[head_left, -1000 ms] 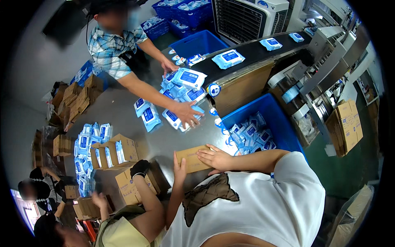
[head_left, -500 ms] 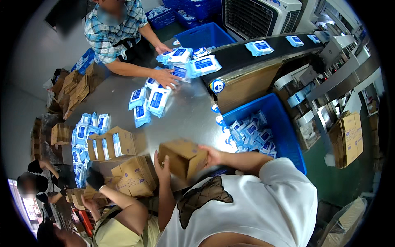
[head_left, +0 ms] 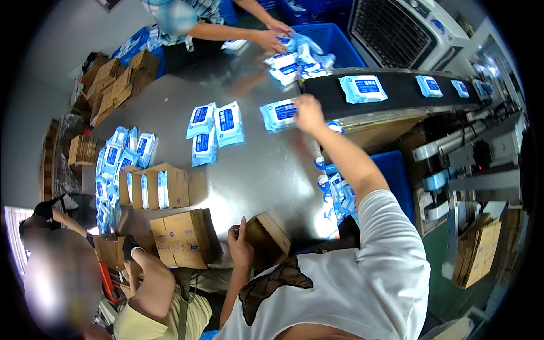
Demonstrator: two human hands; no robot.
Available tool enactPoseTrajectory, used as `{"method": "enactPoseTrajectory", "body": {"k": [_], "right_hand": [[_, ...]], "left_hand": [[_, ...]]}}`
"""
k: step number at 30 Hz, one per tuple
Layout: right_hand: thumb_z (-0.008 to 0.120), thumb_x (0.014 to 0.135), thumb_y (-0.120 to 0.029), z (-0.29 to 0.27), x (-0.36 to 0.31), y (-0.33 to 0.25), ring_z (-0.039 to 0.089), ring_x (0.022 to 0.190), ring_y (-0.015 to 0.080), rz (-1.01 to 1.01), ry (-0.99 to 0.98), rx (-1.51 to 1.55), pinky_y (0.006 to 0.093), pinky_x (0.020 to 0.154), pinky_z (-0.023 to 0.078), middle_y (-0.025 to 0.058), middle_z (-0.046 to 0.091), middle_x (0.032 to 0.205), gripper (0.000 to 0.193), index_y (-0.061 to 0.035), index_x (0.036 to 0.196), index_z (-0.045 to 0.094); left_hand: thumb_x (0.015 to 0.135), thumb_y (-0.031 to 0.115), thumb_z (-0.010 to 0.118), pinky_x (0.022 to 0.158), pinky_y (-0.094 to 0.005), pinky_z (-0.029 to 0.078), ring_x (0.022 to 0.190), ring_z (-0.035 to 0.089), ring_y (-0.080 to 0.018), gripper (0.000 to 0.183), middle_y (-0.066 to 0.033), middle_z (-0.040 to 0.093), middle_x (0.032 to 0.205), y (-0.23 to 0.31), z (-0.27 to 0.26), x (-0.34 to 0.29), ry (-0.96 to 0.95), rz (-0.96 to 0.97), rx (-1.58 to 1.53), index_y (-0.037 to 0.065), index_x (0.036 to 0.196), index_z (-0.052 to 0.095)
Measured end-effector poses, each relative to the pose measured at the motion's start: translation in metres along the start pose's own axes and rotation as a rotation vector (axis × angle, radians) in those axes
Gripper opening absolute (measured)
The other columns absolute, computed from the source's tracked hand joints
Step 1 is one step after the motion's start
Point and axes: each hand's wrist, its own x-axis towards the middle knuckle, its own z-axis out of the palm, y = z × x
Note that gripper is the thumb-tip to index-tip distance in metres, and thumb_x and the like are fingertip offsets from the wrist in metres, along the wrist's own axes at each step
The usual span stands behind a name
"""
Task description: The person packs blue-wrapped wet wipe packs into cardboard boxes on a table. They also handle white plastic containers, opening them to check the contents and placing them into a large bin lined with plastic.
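Note:
My right hand (head_left: 309,114) reaches out over the metal table (head_left: 255,175) and grips the right end of a blue and white wipes pack (head_left: 279,115) beside the end of the conveyor. Close to my body, my left hand (head_left: 241,249) holds the left side of an open cardboard box (head_left: 269,238), index finger pointing up along it. The inside of that box looks dark, and I cannot make out anything in it. Three more wipes packs (head_left: 228,123) lie together, partly overlapping, near the middle of the table.
A black conveyor belt (head_left: 402,93) carries spaced packs. Across the table, a person's hands (head_left: 272,38) handle packs beside a blue crate (head_left: 334,42). At left stand a divided box (head_left: 180,187), heaped packs (head_left: 113,164) and folded cartons (head_left: 181,238); another worker (head_left: 150,294) sits there.
My right hand has left the cardboard box and taken hold of a pack by the conveyor. The box remains at my left hand. The person opposite has moved packs toward the blue crate.

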Motion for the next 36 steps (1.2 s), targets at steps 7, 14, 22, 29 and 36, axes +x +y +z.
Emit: {"method": "enactPoseTrajectory", "body": {"k": [7, 14, 22, 29, 36], "right_hand": [[0.084, 0.06, -0.021, -0.074, 0.111, 0.069, 0.003, 0.145, 0.036, 0.32, -0.736, -0.309, 0.0716, 0.106, 0.011, 0.0085, 0.021, 0.156, 0.108, -0.0332, 0.149, 0.024], [0.088, 0.056, -0.026, -0.055, 0.151, 0.041, 0.007, 0.146, 0.0314, 0.111, -0.967, -0.32, 0.0604, 0.111, 0.018, 0.0091, 0.025, 0.155, 0.114, -0.0278, 0.15, 0.024], [0.091, 0.048, -0.037, 0.061, 0.14, 0.027, 0.042, 0.132, 0.0304, 0.005, -1.115, 0.19, 0.0417, 0.105, 0.038, 0.0179, 0.038, 0.146, 0.12, -0.0136, 0.148, 0.029], [0.085, 0.043, -0.063, 0.097, 0.03, -0.019, 0.047, 0.12, 0.0368, -0.065, -0.757, 0.107, 0.0385, 0.102, 0.038, 0.0252, 0.05, 0.125, 0.122, 0.0093, 0.13, 0.04], [0.083, 0.055, -0.039, 0.021, -0.114, -0.117, 0.048, 0.115, 0.0349, -0.334, -0.579, -0.097, 0.0482, 0.092, 0.04, 0.0199, 0.049, 0.121, 0.112, -0.0084, 0.145, 0.024]], "left_hand": [[0.071, -0.018, 0.047, 0.083, -0.0407, 0.047, 0.098, 0.053, -0.0344, 0.076, -0.018, 0.052, 0.115, -0.007, 0.007, 0.0, 0.034, 0.004, -0.02, 0.021, 0.136, 0.051], [0.072, -0.017, 0.049, 0.085, -0.0414, 0.048, 0.1, 0.054, -0.0356, 0.072, -0.0191, 0.053, 0.116, -0.005, 0.004, 0.001, 0.035, -0.029, -0.01, 0.02, 0.134, 0.054], [0.071, -0.018, 0.049, 0.087, -0.0419, 0.047, 0.102, 0.055, -0.0364, 0.072, -0.019, 0.053, 0.116, -0.008, 0.003, -0.001, 0.033, -0.029, -0.037, 0.018, 0.134, 0.054], [0.069, -0.018, 0.048, 0.087, -0.0414, 0.047, 0.102, 0.055, -0.0366, 0.072, -0.0193, 0.053, 0.115, -0.002, 0.0, 0.005, 0.07, 0.029, -0.068, 0.017, 0.133, 0.054], [0.07, -0.019, 0.047, 0.088, -0.0377, 0.045, 0.104, 0.052, -0.0331, 0.077, -0.0162, 0.049, 0.119, -0.006, 0.004, -0.005, 0.049, -0.005, -0.105, 0.019, 0.136, 0.051]]}}
